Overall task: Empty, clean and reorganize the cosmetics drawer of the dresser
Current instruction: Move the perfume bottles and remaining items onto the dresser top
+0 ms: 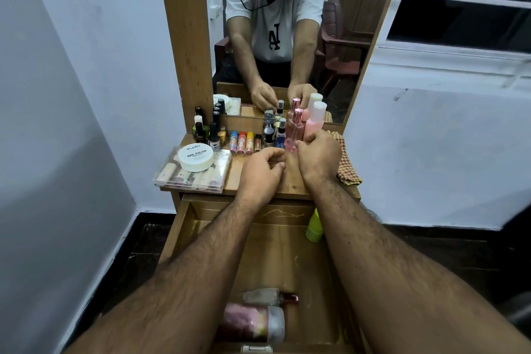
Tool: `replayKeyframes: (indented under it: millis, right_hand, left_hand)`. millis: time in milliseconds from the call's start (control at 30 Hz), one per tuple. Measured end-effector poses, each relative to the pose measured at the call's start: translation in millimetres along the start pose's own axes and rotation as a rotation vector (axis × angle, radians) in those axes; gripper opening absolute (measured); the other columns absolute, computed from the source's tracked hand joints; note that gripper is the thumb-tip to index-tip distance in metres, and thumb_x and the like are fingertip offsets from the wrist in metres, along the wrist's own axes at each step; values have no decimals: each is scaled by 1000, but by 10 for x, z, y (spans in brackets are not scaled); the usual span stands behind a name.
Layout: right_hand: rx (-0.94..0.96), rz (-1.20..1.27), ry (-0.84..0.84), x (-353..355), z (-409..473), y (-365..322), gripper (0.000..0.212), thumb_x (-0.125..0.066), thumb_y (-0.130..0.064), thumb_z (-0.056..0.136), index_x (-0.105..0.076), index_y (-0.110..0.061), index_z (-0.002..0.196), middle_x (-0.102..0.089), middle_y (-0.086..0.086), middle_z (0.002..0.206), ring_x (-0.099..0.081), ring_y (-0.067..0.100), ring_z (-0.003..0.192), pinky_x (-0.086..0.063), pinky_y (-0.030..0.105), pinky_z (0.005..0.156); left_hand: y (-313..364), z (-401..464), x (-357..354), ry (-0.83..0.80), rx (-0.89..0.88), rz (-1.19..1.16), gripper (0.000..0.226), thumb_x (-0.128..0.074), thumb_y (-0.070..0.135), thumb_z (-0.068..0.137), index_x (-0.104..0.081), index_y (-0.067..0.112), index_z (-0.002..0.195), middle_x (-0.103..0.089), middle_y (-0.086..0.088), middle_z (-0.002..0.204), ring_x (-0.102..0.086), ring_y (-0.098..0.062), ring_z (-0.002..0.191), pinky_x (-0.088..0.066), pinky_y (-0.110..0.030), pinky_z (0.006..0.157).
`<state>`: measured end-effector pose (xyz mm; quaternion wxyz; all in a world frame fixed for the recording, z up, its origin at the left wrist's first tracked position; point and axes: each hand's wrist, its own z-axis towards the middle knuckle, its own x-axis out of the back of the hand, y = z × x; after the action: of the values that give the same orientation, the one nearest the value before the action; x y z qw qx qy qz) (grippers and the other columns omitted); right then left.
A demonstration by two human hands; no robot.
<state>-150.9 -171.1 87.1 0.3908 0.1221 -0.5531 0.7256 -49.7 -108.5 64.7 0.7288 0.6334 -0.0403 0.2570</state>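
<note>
left hand (260, 171) loosely curled, grasping nothing, on wooden dresser top (290, 184) | right hand (317, 156) fingers pinched at base of clear pink glass bottle (294, 131), firm grasp unclear | drawer (275, 253) pulled open, bare wood, glittery pink cylinder (253, 325) lying inside | checked woven cloth (347, 169) at right edge

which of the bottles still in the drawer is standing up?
The green bottle at the drawer's far right. The clear bottle with the dark red cap and the pink glitter one at the near end lie flat.
</note>
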Motion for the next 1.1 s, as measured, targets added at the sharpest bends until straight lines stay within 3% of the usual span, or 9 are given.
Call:
replayKeyframes:
  millis: [133, 233, 300, 400, 500, 633, 800, 933, 1100]
  right_hand:
    - [48, 32, 8, 178, -195, 81, 8, -72, -17, 87, -75, -13, 94, -71, -2, 88, -60, 9, 79, -42, 16, 62]
    - [96, 75, -9, 358, -418, 148, 4, -71, -16, 87, -74, -15, 90, -68, -6, 81, -61, 8, 77, -51, 21, 68]
    - [139, 96, -88, 449, -595, 217, 5, -72, -16, 86, -75, -15, 91, -69, -7, 83, -63, 8, 78, -50, 21, 70]
    - [155, 55, -290, 510, -890, 348, 3, -72, -17, 85, -73, -21, 84, -69, -8, 82, -64, 8, 77, -54, 26, 74]
    - [134, -108, -472, 580, -1152, 488, 14, -70, -19, 85, -66, -25, 73, -68, -11, 77, -63, 9, 77, -54, 28, 74]
    - [72, -240, -577, 651, -1436, 696, 13, -65, -17, 87, -68, -21, 75, -68, -8, 78, -64, 13, 78, -47, 25, 68]
    - [21, -249, -633, 649, -1550, 717, 17, -60, -10, 87, -69, -19, 77, -70, -5, 82, -64, 14, 79, -51, 25, 69]
    - [63, -319, -909, 608, -1614, 738, 20, -60, -5, 82, -68, -23, 81, -69, -3, 90, -65, 17, 86, -57, 34, 82]
    - [104, -457, -1036, 611, -1622, 805, 25, -77, -13, 75, -66, -21, 96, -67, -2, 95, -63, 18, 89, -55, 36, 85]
  left_hand:
    - [-13, -220, 37, 85, 0, -21, 25, -64, 13, 93, -68, 21, 117, -70, 9, 100, -69, -8, 90, -60, -35, 80]
    - [-36, -455, 101, 80, 24, -20, 21, -68, 16, 91, -70, 21, 111, -71, 9, 90, -71, -9, 81, -61, -34, 73]
    - [-84, -639, 140, -7, 67, 2, 17, -68, 13, 90, -71, 20, 105, -71, 9, 79, -70, -8, 75, -59, -28, 71]
    - [-201, -905, 202, -253, 64, 264, 15, -70, 11, 86, -71, 23, 94, -71, 12, 75, -63, 3, 71, -50, -17, 74]
    - [-298, -1121, 252, -504, 135, 501, 12, -76, 17, 82, -70, 26, 85, -70, 14, 81, -64, -3, 79, -52, -23, 77]
    - [-381, -1279, 321, -667, 241, 690, 22, -78, 34, 80, -69, 30, 100, -66, 13, 96, -60, -7, 89, -51, -30, 83]
    - [-413, -1338, 273, -668, 245, 740, 20, -77, 34, 83, -69, 32, 101, -65, 12, 96, -60, -8, 89, -52, -33, 85]
    - [-432, -1354, 260, -670, 207, 736, 10, -76, 31, 83, -72, 32, 93, -68, 12, 94, -62, -10, 91, -52, -34, 84]
    - [-490, -1398, 312, -598, 176, 715, 22, -72, 36, 86, -74, 25, 105, -69, 8, 104, -61, -11, 96, -50, -31, 85]
